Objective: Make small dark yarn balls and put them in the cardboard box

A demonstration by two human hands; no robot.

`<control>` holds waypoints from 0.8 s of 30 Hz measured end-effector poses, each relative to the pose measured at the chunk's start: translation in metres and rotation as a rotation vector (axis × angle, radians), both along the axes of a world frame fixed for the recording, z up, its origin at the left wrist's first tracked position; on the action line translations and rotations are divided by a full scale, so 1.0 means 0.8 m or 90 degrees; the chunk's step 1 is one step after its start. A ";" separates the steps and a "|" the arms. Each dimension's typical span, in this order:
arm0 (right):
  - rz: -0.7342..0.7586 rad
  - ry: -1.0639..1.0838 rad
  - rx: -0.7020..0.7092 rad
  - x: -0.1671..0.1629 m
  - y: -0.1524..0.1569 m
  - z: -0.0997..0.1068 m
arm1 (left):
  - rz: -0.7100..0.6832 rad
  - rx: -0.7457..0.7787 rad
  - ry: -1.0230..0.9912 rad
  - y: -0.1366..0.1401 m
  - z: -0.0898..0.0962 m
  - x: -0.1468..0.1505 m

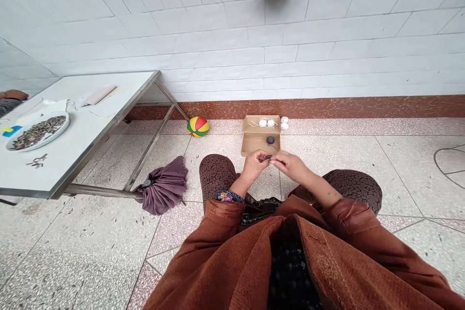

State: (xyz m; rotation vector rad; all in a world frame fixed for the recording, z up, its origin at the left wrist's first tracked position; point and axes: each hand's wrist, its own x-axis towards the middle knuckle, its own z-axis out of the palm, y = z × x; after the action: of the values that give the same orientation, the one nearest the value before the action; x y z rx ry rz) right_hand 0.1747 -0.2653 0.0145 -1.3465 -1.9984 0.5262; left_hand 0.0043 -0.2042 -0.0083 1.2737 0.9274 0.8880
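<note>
Between my two hands, above my knees, is a small piece of dark purple yarn (268, 157). My left hand (255, 163) pinches it from the left, fingers closed. From the right, my right hand (291, 165) also has its fingertips closed on it, close to the left fingertips. Whether a thin tool is in the fingers is too small to tell. Just beyond the hands lies an open cardboard box (250, 145). In its near half rests a dark purple yarn ball (271, 140), with a strand running toward my hands. White yarn balls (262, 122) sit in its lid.
More white balls (285, 123) lie right of the box. A colourful ball (198, 126) is by the wall. At left stands a table (90, 131) with a plate of seeds (68, 125); a folded purple umbrella (165, 186) leans below. Another person's hand (16, 94) shows far left.
</note>
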 end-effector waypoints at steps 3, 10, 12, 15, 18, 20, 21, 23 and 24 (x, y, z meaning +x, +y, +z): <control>-0.057 0.053 0.013 0.015 0.031 0.016 | -0.070 0.011 -0.017 -0.005 0.009 -0.002; -0.129 0.046 -0.088 -0.004 0.030 -0.035 | -0.018 -0.019 -0.109 0.001 0.022 0.000; -0.063 -0.016 -0.063 -0.014 0.009 -0.043 | 0.032 -0.025 -0.098 0.005 0.017 0.004; 0.009 -0.097 -0.008 -0.016 -0.012 -0.029 | 0.057 -0.029 -0.059 0.008 0.010 0.009; -0.005 -0.108 0.017 -0.002 -0.004 0.003 | -0.005 -0.038 -0.050 0.009 0.009 0.010; -0.019 -0.095 0.019 0.010 0.015 0.021 | -0.058 -0.033 -0.045 0.007 0.013 0.008; -0.031 -0.078 0.018 0.015 0.026 0.025 | -0.081 -0.030 -0.042 0.006 0.015 0.007; -0.065 -0.030 0.013 0.020 0.044 0.024 | -0.110 -0.030 -0.043 0.002 0.021 0.004; -0.082 -0.003 0.006 0.020 0.050 0.019 | -0.114 -0.033 -0.049 0.000 0.024 0.003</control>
State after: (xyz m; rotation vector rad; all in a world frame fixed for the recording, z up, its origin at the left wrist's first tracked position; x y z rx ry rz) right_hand 0.1903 -0.2252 0.0298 -1.4605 -1.8992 0.4536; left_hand 0.0066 -0.2038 0.0110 1.2484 0.7582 0.7637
